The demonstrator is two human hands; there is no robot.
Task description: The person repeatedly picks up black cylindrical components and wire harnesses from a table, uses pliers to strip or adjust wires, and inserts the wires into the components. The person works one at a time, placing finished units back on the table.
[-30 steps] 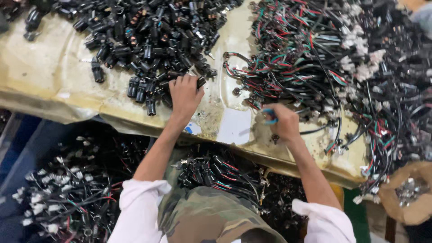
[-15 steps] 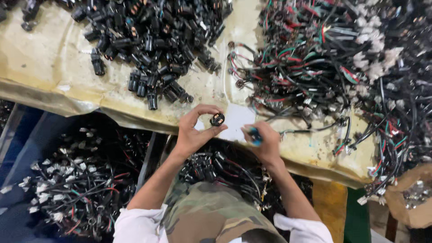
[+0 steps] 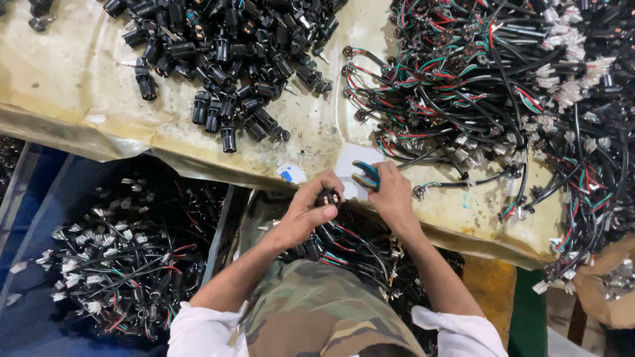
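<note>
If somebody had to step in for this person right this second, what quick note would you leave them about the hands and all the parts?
Left hand: holds a small black socket at the table edge.
Right hand: grips a blue-handled tool beside that socket.
Loose black sockets are heaped on the table in front of the left hand; the wire bundles are heaped on the right.
Done: wired pieces fill the bin at lower left, more lie in the lap.
Left: both table heaps look large.
</note>
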